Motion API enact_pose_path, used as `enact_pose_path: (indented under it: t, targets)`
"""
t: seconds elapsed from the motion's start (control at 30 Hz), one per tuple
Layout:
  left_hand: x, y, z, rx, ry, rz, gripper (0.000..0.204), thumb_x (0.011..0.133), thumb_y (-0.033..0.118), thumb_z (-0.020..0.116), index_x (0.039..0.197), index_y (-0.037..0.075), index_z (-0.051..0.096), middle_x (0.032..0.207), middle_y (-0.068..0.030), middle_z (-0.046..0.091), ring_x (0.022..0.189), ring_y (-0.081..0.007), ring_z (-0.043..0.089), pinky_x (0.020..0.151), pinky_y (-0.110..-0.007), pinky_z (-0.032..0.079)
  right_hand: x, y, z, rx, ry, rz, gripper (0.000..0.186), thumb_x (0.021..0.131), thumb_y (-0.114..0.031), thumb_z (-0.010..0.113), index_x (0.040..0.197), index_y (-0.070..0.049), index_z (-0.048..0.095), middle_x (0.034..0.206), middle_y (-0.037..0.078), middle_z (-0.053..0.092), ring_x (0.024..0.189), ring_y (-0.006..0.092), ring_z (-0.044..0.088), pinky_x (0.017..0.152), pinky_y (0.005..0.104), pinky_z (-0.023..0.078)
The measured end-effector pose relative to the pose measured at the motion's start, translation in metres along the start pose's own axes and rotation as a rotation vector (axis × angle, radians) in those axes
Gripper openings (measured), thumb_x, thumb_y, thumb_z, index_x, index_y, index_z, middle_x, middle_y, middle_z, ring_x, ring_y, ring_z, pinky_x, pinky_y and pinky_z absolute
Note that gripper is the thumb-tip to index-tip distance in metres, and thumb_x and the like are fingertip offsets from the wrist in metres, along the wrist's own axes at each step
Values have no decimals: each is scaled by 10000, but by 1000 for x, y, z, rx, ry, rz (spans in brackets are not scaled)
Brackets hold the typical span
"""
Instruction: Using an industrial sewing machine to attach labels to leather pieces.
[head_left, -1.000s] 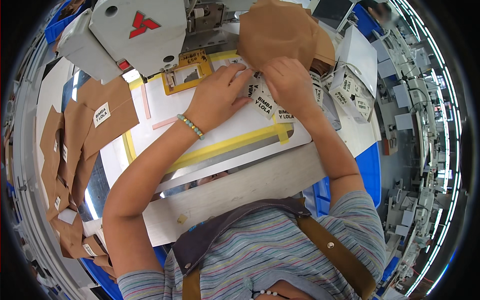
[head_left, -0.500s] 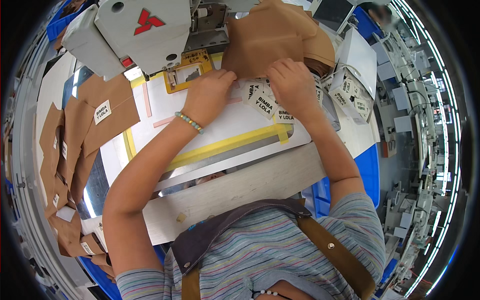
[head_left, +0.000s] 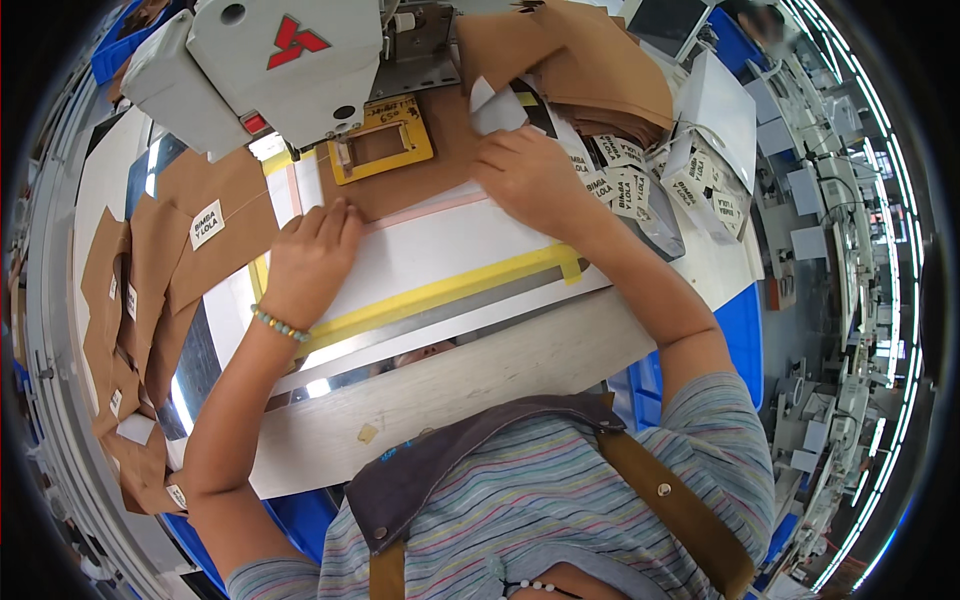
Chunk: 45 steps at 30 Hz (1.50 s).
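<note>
A brown fabric panel (head_left: 455,135) lies flat on the white work plate (head_left: 420,240), partly beneath a yellow frame (head_left: 424,152) under the sewing machine head (head_left: 290,60). At the panel's near left corner is my left hand (head_left: 312,262), its bent fingers closed on the edge. My right hand (head_left: 530,180) grips the panel's right edge, fingers pressed together. A piece with a pale turned-up corner (head_left: 483,93) lies just beyond the right hand. What sits under each fingertip is hidden.
Brown panels (head_left: 610,75) are stacked at the back right. Loose white labels (head_left: 630,190) lie nearer, beside a white box (head_left: 725,105). Overlapping brown pieces bearing labels (head_left: 207,224) cover the left side. A blue bin (head_left: 735,345) stands below the table's right edge.
A brown panel now lies beneath the yellow frame, where the white plate showed before. My left hand has moved left and nearer, my right hand slightly left. The labels by my right hand shifted right.
</note>
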<state>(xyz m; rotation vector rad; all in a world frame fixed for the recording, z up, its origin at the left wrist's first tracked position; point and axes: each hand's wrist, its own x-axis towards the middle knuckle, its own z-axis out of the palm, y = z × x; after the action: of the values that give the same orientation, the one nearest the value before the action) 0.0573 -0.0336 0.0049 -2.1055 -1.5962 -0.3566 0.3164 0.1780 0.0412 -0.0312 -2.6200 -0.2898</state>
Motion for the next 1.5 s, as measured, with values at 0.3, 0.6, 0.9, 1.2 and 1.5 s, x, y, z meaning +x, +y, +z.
enact_pose_path:
  t: [0.3, 0.6, 0.9, 1.2, 1.5]
  targets:
    - [-20, -2, -19, 17, -95, -141, 446, 857, 74, 721, 1293, -24, 716, 1369, -149, 722, 1210, -282, 667, 984, -402, 563, 36, 67, -19, -115, 107, 281, 391, 969, -238, 743, 1346, -135, 721, 1196, 64, 763, 1121, 284, 711, 885, 431, 600]
    - [-18, 12, -23, -244, -150, -345, 506, 980, 120, 747, 1462, -1, 651, 1573, -139, 614, 1443, -387, 548, 1183, -489, 474, 47, 88, 29, 146, -78, 588, 451, 979, -240, 731, 1417, -135, 700, 1233, 155, 768, 1093, 356, 741, 952, 454, 590]
    - [-28, 12, -27, -207, -206, -375, 544, 995, 172, 747, 1504, 18, 627, 1643, -99, 554, 1528, -372, 475, 1233, -486, 431, 20, 201, -102, -64, 610, 862, 183, 958, -65, 712, 1093, -70, 835, 1052, 154, 805, 953, 290, 764, 847, 371, 576]
    - [-30, 10, -31, -249, -255, -374, 595, 1011, 171, 717, 1570, 40, 560, 1690, -79, 499, 1551, -365, 444, 1230, -498, 425, -76, 206, -88, -588, 202, 680, 381, 986, -277, 717, 1327, -122, 784, 1440, 155, 695, 1376, 375, 600, 1161, 463, 459]
    - [-38, 17, -37, -142, -292, -392, 573, 1029, 167, 691, 1573, 49, 558, 1694, -67, 494, 1568, -367, 417, 1246, -497, 398, -13, -16, -9, 84, -283, 205, 562, 1079, -471, 616, 1449, -52, 672, 1596, 88, 589, 1578, 284, 402, 1291, 601, 273]
